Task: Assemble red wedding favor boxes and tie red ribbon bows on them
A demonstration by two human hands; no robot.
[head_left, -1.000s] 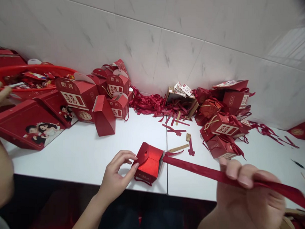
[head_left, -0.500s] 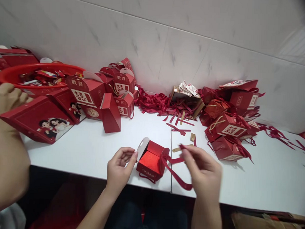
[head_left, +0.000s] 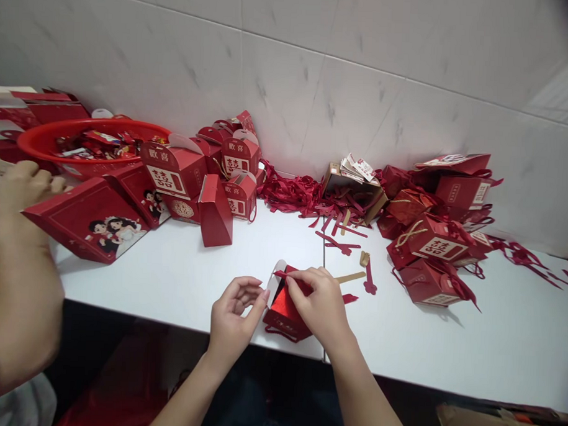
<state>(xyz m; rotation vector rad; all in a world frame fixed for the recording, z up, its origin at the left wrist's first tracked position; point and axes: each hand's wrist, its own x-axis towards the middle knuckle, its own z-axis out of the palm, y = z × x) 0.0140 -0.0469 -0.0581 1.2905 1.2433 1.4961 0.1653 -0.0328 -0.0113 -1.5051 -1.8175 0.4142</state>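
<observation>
Ribbon tip (head_left: 280, 274) is pinched by right hand (head_left: 322, 306); left hand's (head_left: 233, 320) grip on flap (head_left: 274, 285) can't be told. Flap's best kept steady.

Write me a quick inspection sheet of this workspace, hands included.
Surface: white table, with a seam.
Job's things: red box, one flap up; ribbon, its tip by that flap.
Clutter: ribbon heap near the wall; loose strips; other boxes to both sides.
Hands: left hand at the flap, grip unclear; right hand pinching the ribbon.
Cables: nothing seen.
Surroundings: tiled wall behind; co-worker's hand near the basin.
</observation>
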